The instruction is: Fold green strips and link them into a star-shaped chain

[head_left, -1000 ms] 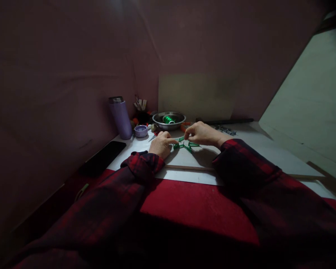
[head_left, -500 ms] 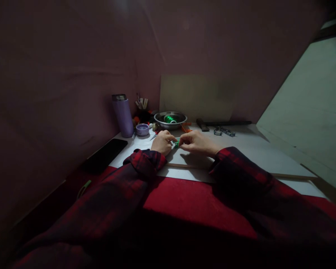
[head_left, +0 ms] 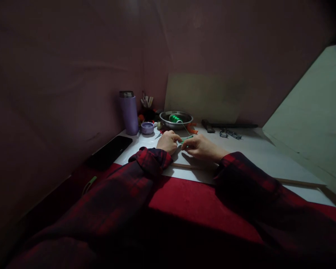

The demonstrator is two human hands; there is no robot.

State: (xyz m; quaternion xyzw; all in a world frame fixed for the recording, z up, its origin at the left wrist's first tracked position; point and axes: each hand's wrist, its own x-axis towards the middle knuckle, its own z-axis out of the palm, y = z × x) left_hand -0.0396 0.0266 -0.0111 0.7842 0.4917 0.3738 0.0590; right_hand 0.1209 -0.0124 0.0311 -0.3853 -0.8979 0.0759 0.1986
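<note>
My left hand (head_left: pixel 168 142) rests over the white board (head_left: pixel 182 160), its thumb and index finger pinched on a thin green curved piece (head_left: pixel 187 138), whose kind I cannot make out. Close on the right, my right hand (head_left: pixel 201 147) pinches the same piece with curled fingers. Most of it is hidden between the fingertips. Behind the hands, a spool of green thread (head_left: pixel 174 119) lies in a steel bowl (head_left: pixel 190 119). A fine thread (head_left: pixel 186 129) runs from the spool down towards my right fingers.
A purple tumbler (head_left: pixel 129 115), a small purple dish (head_left: pixel 147 128) and a black phone (head_left: pixel 112 151) are on the left. Pointed tweezers or scissors (head_left: pixel 158 136) lie by my left hand. Orange pieces (head_left: pixel 194 131), a hammer (head_left: pixel 208 126) and metal clips (head_left: pixel 231 133) lie behind and right.
The view has swung slightly left, so everything sits further right. The green piece, bunched between my fingertips before, now shows as a thin curve above them. My right fingers have turned a little downward.
</note>
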